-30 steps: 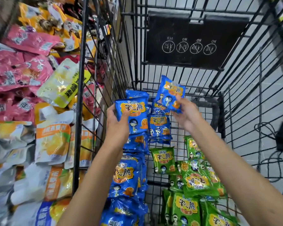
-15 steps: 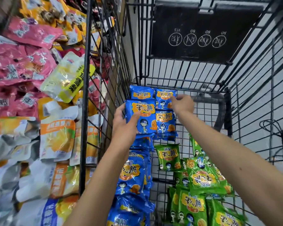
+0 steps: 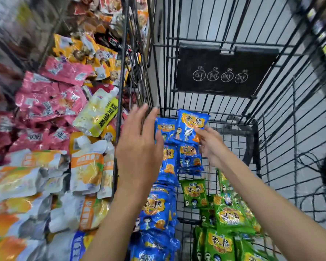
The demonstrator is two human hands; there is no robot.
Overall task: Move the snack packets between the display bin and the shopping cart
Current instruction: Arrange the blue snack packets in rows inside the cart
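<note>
Blue snack packets (image 3: 190, 157) lie in a row along the left side of the black wire shopping cart (image 3: 252, 113), with green packets (image 3: 228, 215) beside them at the right. My right hand (image 3: 210, 142) pinches the lower right corner of a blue packet (image 3: 191, 123) at the far end of the row. Above the row my left hand (image 3: 139, 149) hovers with its fingers spread, holding nothing. The display bin (image 3: 45, 147) at the left is heaped with pink, yellow and orange-white packets.
A black wire wall (image 3: 120, 91) separates the bin from the cart. A black sign panel (image 3: 224, 72) hangs on the cart's far end. Grey floor and a dark cable (image 3: 312, 200) show through the cart's right side.
My left hand has let go of the blue packet it held and lifted away with fingers spread. My right hand has shifted to pinch a packet at the far end.
</note>
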